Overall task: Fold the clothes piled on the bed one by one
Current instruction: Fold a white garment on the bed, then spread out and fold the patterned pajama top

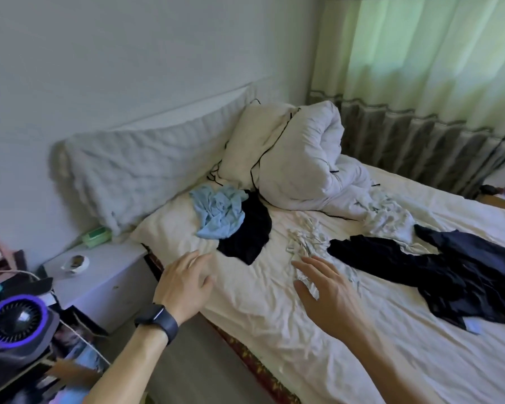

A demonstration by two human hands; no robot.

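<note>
Pale crumpled garment lies mid-bed on the sheet. It's bunched, long axis approx. diagonal, far-left to near-right, near end right by the fingertips of the R hand. Key relation: the cloth sits just ahead & slightly left of the R hand, so R is clearly nearer. L hand, w/ a watch on the wrist, is off to the left, closer to the low tip of the black garment.

Both hands are open, fingers spread & fairly straight, holding nothing. Can't tell if R fingertips touch the cloth or hover over it.

Light blue garment is crumpled partly on top of the black one, beyond the L hand. Dark navy garment sprawls to the right, well apart from the L hand. Another pale piece lies between it & the rolled duvet.

No folded item in view, so prob. early in the job. Likely next: R takes the near end, L crosses to the far end, then spread flat along that axis.
</note>
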